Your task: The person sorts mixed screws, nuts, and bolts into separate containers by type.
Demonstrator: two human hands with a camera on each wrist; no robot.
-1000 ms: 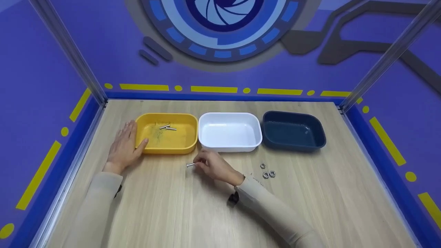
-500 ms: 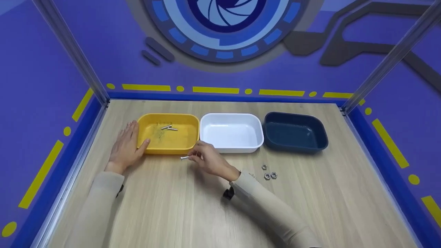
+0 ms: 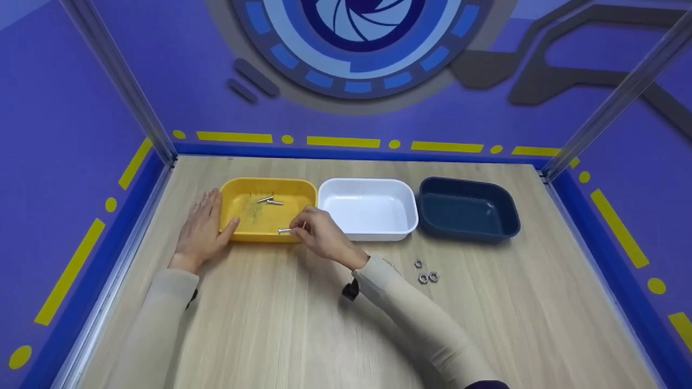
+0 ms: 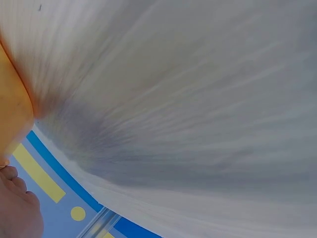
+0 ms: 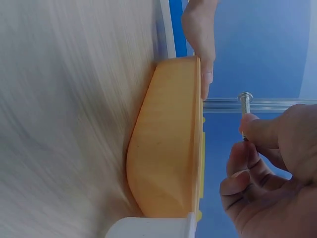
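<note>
Between thumb and fingertips my right hand point(image 3: 323, 233) pinches a silver bolt point(image 3: 284, 230), its head pointing left. In the head view the bolt overlaps the front rim of the yellow tray point(image 3: 230, 236). The right wrist view shows the bolt point(image 5: 245, 102) held higher than the tray's rim, with its threaded shank partly hidden by the fingers. My left hand point(image 3: 203, 232) rests against the tray's left side, fingers straight and thumb over the front left corner. Several small bolts point(image 3: 270, 200) lie inside the yellow tray.
To the right of the yellow tray stand a white tray point(image 3: 368, 236) and a dark blue tray point(image 3: 469, 236), side by side. Three hex nuts point(image 3: 423, 278) lie on the wooden table point(image 3: 259, 324) in front of them. Purple panels point(image 3: 346, 119) enclose the table at back and sides.
My right hand has carried the bolt up and to the left, from the table in front of the trays to the yellow tray's front rim. The left hand has stayed on the tray.
</note>
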